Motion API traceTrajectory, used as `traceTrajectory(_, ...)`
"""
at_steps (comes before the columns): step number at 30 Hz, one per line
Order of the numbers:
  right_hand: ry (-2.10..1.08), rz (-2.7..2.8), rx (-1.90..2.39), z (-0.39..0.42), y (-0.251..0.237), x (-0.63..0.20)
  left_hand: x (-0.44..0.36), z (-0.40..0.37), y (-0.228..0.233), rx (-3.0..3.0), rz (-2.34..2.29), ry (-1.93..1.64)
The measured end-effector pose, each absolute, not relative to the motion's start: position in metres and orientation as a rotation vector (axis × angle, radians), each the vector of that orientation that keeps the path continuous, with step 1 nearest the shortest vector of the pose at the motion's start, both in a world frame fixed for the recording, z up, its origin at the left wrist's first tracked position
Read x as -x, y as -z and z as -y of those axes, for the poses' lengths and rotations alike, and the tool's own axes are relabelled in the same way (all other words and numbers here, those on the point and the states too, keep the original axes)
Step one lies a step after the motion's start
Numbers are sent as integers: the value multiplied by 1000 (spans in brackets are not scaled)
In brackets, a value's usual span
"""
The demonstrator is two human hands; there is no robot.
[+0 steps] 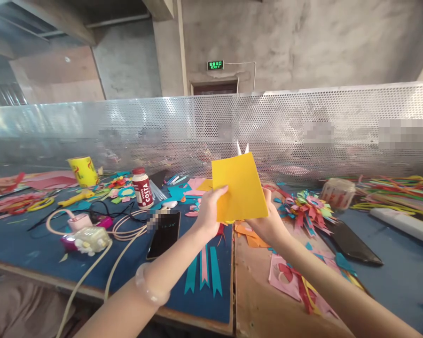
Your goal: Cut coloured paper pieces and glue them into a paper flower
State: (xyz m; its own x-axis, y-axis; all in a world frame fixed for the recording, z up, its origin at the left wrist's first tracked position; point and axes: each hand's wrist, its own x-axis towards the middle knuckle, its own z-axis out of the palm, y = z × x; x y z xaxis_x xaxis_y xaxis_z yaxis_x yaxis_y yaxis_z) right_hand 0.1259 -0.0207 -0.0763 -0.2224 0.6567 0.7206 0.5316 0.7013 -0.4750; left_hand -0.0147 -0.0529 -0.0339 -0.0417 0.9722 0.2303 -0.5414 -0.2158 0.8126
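My left hand [211, 211] pinches the left edge of a square sheet of yellow paper [238, 188], thumb on its front face. The sheet is raised above the table, facing me. My right hand [262, 213] is at the paper's lower right, its fingers mostly hidden behind the sheet. Two parted pale blade tips of scissors [238, 148] stick up past the top edge; their handles are hidden, and my right hand appears closed around them. Below lie teal and pink paper ribbon strips [204, 270] with notched ends.
A dark phone [164, 234], a cable-wrapped charger [90, 239] and a Costa bottle [142, 188] are left. On the right are a colourful paper flower [308, 209], another phone [354, 241], a tape roll [338, 192] and paper scraps [285, 277]. A perforated metal screen [162, 126] stands behind.
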Motion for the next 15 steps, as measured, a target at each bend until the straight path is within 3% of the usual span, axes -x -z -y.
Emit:
traceTrajectory(4, -150, 1833, 947, 16, 80, -123, 7, 51, 39, -1027, -574, -1694)
traceTrajectory(15, -204, 1837, 931, 11, 76, -146, 2, 49, 33, -1123, -590, -1611)
